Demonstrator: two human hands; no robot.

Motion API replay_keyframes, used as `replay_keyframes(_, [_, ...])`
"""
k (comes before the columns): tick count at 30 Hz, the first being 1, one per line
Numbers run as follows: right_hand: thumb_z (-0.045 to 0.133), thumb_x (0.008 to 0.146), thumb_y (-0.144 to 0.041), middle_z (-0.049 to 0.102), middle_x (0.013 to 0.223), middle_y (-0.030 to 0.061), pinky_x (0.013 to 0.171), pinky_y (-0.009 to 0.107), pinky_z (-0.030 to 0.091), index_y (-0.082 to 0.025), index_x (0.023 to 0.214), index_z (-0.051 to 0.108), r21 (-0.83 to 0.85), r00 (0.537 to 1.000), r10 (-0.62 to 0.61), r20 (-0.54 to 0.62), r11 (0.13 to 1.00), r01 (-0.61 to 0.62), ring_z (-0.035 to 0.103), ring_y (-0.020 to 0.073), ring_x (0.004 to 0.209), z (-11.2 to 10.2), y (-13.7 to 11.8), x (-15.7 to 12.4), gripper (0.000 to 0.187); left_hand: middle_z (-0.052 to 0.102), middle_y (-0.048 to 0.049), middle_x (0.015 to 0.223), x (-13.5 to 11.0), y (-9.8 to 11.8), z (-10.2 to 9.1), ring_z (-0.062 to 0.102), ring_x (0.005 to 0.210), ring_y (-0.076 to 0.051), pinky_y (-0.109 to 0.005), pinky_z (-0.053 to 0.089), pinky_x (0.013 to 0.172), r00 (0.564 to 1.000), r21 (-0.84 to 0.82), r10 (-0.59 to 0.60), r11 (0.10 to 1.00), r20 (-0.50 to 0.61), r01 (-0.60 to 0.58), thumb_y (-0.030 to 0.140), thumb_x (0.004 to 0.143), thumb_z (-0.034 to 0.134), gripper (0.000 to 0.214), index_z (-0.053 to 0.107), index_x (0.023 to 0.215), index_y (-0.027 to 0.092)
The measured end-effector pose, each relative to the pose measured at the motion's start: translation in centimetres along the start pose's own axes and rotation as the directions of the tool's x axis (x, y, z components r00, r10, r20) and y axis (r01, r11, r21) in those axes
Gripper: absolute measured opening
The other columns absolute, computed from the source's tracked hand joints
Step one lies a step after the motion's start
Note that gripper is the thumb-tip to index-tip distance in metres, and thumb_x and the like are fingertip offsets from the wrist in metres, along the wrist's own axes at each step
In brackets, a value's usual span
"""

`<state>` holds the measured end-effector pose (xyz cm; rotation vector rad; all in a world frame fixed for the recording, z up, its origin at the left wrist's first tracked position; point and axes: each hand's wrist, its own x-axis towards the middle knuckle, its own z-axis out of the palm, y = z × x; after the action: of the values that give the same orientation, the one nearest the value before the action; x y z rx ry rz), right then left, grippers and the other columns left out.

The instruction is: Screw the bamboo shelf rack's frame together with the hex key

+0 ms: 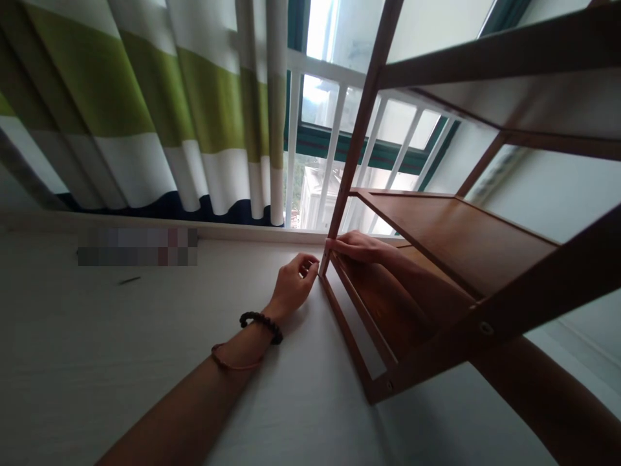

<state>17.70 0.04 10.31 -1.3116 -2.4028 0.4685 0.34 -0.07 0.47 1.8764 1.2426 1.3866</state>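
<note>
A brown wooden shelf rack [339,304] stands at the right on a white surface, its boards set between upright posts. My right hand [359,247] reaches in between the lower boards, its fingers closed at the far post near its foot. Just left of that post is my left hand [295,279], thumb and fingers curled together close to the post's lower end. What those fingers hold, if anything, is too small to make out. The left wrist wears a dark beaded bracelet [262,318] and a thin reddish cord [237,367].
On the white surface [121,362] at the left lies a small thin dark piece [129,280]. Behind it is a pixelated oblong item [138,246]. A green-and-white curtain [204,103] hangs at the back, beside a window with white bars [330,139].
</note>
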Motion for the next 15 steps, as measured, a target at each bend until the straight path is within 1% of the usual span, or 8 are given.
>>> replay_keyframes(3, [0.023, 0.078, -0.068, 0.043, 0.052, -0.0006, 0.051, 0.024, 0.029, -0.012, 0.058, 0.055, -0.100, 0.999, 0.025, 0.025, 0.995, -0.023, 0.038, 0.0089, 0.050, 0.8, 1.8, 2.5, 0.067, 0.060, -0.0001, 0.069, 0.0, -0.1, 0.0, 0.055, 0.062, -0.012, -0.024, 0.043, 0.059, 1.000, -0.020, -0.014, 1.000, -0.011, 0.013, 0.034, 0.078, 0.048, 0.020, 0.057, 0.085, 0.018])
replay_keyframes(6, [0.020, 0.081, -0.064, 0.035, 0.045, -0.0019, 0.050, 0.024, 0.024, -0.013, 0.048, 0.047, -0.194, 1.000, -0.010, -0.011, 0.981, 0.008, 0.031, 0.0069, 0.046, 1.9, 2.6, 3.6, 0.067, 0.061, -0.0004, 0.073, -0.1, -0.2, 0.1, 0.057, 0.065, -0.013, -0.024, 0.044, 0.059, 1.000, -0.038, -0.021, 0.999, -0.008, 0.021, 0.036, 0.078, 0.049, 0.021, 0.056, 0.088, 0.019])
replay_keyframes(9, [0.021, 0.084, -0.059, 0.034, 0.043, -0.0017, 0.050, 0.025, 0.022, -0.014, 0.045, 0.044, -0.243, 0.998, -0.050, -0.034, 0.969, 0.040, 0.030, 0.0070, 0.046, 2.6, 2.7, 3.9, 0.064, 0.061, -0.0010, 0.076, -0.1, -0.4, 0.2, 0.058, 0.065, -0.013, -0.024, 0.044, 0.059, 1.000, -0.044, -0.019, 0.999, 0.001, 0.019, 0.037, 0.079, 0.049, 0.022, 0.056, 0.088, 0.019])
replay_keyframes(15, [0.020, 0.087, -0.052, 0.030, 0.044, -0.0030, 0.049, 0.024, 0.021, -0.014, 0.047, 0.043, -0.247, 0.997, -0.074, 0.014, 0.966, 0.075, 0.026, 0.0066, 0.045, 2.7, 2.6, 4.1, 0.059, 0.062, -0.0020, 0.078, 0.0, -0.6, 0.3, 0.058, 0.066, -0.013, -0.024, 0.045, 0.059, 1.000, -0.038, -0.014, 0.999, 0.008, 0.015, 0.038, 0.079, 0.048, 0.022, 0.057, 0.087, 0.019])
